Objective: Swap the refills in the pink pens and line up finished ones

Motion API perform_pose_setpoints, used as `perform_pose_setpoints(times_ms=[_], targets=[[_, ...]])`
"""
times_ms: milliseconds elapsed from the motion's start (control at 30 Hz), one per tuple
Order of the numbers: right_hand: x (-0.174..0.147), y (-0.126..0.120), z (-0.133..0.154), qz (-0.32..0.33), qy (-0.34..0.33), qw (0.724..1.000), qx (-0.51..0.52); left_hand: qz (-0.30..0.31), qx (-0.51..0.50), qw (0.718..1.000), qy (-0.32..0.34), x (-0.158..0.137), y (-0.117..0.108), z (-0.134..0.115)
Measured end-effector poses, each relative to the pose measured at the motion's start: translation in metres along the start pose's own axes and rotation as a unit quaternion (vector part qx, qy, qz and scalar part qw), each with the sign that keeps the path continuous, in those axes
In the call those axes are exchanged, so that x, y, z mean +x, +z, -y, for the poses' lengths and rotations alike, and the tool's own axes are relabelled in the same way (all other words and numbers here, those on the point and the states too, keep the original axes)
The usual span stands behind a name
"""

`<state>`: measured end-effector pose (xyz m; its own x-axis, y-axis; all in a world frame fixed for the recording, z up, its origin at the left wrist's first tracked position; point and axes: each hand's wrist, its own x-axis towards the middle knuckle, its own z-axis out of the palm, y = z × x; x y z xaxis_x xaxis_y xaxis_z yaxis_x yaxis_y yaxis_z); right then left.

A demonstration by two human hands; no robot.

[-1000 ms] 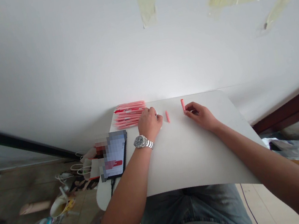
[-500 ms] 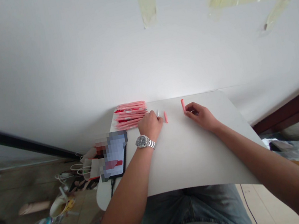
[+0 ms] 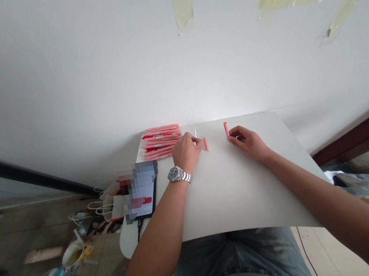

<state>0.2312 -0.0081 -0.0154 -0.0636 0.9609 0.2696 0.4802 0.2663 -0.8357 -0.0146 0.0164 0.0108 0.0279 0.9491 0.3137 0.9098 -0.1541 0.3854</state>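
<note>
My left hand (image 3: 186, 149), with a metal watch (image 3: 174, 174) on the wrist, pinches a thin whitish stick (image 3: 195, 132) that looks like a pen refill and points up from the fingers. Just right of its fingertips a short pink pen piece (image 3: 206, 144) lies on the white table (image 3: 236, 190). My right hand (image 3: 247, 142) has thumb and fingers closed on a pink pen tube (image 3: 226, 129), held upright with its reddish end on top. Its lower end is hidden by the fingers.
Several pink pens (image 3: 162, 143) in clear wrapping lie in a pile at the table's back left. A phone (image 3: 144, 190) with a cable rests at the left edge. A wall (image 3: 173, 73) borders the table behind. A cup (image 3: 72, 254) and bottle (image 3: 53, 275) are on the left floor.
My left hand has shifted slightly right, and the whitish stick in it has swung more upright. The right hand with the pink tube stays nearly where it was.
</note>
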Motion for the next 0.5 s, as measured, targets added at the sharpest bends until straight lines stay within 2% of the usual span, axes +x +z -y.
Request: perform_pose_setpoints(times_ms=[200,333,500], targets=[[0.0,0.0,0.0,0.0,-0.001,1.0,-0.004,-0.045,-0.157,0.985,0.058,0.003,0.006,0.003],[0.0,-0.001,0.0,0.006,-0.007,1.0,-0.006,-0.042,-0.273,0.957,0.091,0.005,0.01,0.004],[-0.001,-0.002,0.004,0.009,-0.012,1.0,-0.013,-0.024,-0.369,0.925,0.084,0.006,0.016,0.003]])
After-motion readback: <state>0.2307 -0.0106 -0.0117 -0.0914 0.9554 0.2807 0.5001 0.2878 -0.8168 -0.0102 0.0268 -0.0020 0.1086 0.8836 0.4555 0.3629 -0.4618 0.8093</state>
